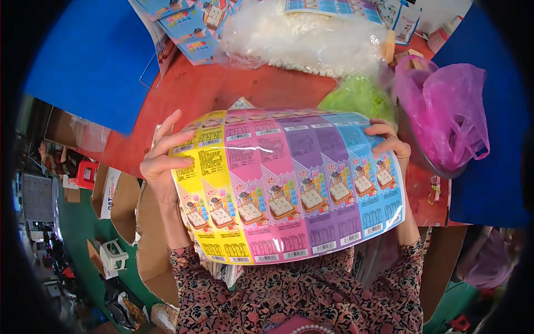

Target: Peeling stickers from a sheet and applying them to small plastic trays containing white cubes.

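A glossy printed sheet of labels (278, 183) bows between my hands, held up in front of my body above the near side of the red table. Its columns run yellow, pink, purple and light blue, with the same small picture repeated across them. My left hand (167, 158) grips the sheet's left edge, some fingers over its front. My right hand (391, 142) has hold of the upper right edge with its fingers bent over the top. Both thumbs are hidden behind the sheet. I cannot tell whether it is one sheet or several.
On the red table (206, 89), a clear bag of white pellets (306, 44), a green bag (361, 97) and light-blue printed packets (192, 33) lie at the back. A purple plastic bag (445, 106) is at right. Cardboard boxes (153, 245) stand below left.
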Available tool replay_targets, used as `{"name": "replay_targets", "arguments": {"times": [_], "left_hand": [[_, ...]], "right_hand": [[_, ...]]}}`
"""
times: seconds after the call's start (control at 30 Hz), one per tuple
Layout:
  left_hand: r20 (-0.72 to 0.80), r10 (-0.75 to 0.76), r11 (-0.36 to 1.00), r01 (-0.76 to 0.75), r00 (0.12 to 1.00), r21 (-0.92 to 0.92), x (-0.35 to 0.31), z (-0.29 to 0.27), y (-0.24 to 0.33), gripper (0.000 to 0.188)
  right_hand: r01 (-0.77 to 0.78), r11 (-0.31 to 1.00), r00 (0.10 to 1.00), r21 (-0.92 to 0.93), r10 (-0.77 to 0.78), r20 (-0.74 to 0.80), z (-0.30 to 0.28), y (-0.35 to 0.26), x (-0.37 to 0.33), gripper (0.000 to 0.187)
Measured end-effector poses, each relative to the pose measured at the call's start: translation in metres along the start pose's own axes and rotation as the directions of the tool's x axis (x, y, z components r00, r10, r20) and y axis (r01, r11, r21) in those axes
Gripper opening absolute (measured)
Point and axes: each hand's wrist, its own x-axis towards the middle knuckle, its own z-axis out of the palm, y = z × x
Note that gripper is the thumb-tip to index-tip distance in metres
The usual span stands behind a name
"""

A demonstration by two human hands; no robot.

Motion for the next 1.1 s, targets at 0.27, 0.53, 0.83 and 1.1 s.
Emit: {"name": "replay_targets", "arguments": {"times": [0.27,0.53,0.83,1.1], "left_hand": [[-0.041,-0.109,0.991,0.105,0.993,-0.081,-0.022,0.001,0.008,0.008],[-0.179,-0.812,0.53,0.575,0.556,-0.623,-0.069,0.031,0.005,0.048],[-0.136,-0.826,0.529,0.666,0.548,-0.525,-0.082,0.032,0.007,0.057],[-0.285,-0.758,0.644,0.607,0.586,-0.466,-0.067,0.02,0.036,0.063]], "right_hand": [[0.023,0.996,0.997,-0.092,-0.016,0.07,0.0,-0.014,-0.01,0.019],[-0.079,0.969,0.987,-0.235,0.11,0.121,-0.008,-0.005,-0.023,0.017],[-0.285,0.864,0.958,-0.414,0.276,-0.084,0.002,-0.008,-0.037,0.047],[-0.564,0.668,0.791,0.485,0.605,0.088,-0.02,-0.038,-0.033,0.051]]}}
